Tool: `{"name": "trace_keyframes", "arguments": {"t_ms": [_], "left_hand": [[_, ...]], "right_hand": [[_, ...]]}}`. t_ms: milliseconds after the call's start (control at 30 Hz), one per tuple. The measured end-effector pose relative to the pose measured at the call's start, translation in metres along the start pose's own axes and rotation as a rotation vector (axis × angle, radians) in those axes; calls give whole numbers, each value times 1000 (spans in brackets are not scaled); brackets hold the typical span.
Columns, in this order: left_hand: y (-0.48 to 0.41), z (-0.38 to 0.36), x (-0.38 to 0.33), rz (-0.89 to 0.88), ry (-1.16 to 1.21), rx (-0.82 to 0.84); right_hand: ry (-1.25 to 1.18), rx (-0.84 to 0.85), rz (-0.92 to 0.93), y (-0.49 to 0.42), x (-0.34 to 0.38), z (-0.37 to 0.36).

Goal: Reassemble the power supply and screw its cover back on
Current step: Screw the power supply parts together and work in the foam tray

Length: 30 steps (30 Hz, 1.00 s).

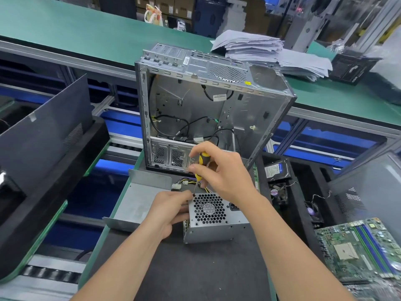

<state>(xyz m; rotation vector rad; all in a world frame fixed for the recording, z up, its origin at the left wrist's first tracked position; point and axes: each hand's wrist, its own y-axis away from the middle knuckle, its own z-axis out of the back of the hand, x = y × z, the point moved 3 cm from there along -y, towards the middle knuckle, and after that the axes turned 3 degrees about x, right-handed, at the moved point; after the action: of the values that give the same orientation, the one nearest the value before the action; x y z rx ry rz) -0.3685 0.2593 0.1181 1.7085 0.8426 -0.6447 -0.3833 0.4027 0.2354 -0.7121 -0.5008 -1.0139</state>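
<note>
The dark grey, green-edged counter [195, 270] runs out under my forearms. At its far end stands the open grey sheet-metal computer case [217, 109], upright, its open side toward me, with loose black cables hanging inside. Off the counter to the left leans a flat black side panel [43, 135]. At the right edge lies a green circuit board with blue memory slots [364, 250]. A flat grey metal plate with bent-up edges [138, 203] lies on the counter just left of my work, partly under my left wrist.

The boxy grey metal power supply [217, 229] sits on the counter in front of the case, between my forearms, its honeycomb fan grille facing up. A bundle of yellow, black and purple wires with white plugs [182, 183] leaves its far side.

My left hand [167, 211] grips the power supply at its upper left corner, its fingers [182, 200] curled against that side, with the tips up by the corner hole. My right hand [221, 172] holds the screwdriver with the yellow and black handle [202, 161]; its fingers [200, 148] are wrapped round the handle from above. The thin shaft slants down to that same corner. Whether a screw sits under the tip I cannot tell.
</note>
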Motion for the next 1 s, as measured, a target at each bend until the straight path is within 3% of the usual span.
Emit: {"name": "trace_keyframes", "arguments": {"t_ms": [133, 200, 400, 1000], "left_hand": [[-1, 0, 1, -1, 3, -9], [-1, 1, 1, -2, -2, -9], [0, 1, 0, -7, 3, 11], [0, 0, 0, 4, 18, -17]], "right_hand": [[102, -129, -11, 1, -3, -4], [107, -77, 3, 2, -4, -7], [-221, 152, -50, 6, -6, -1], [-181, -61, -164, 6, -1, 0]]}}
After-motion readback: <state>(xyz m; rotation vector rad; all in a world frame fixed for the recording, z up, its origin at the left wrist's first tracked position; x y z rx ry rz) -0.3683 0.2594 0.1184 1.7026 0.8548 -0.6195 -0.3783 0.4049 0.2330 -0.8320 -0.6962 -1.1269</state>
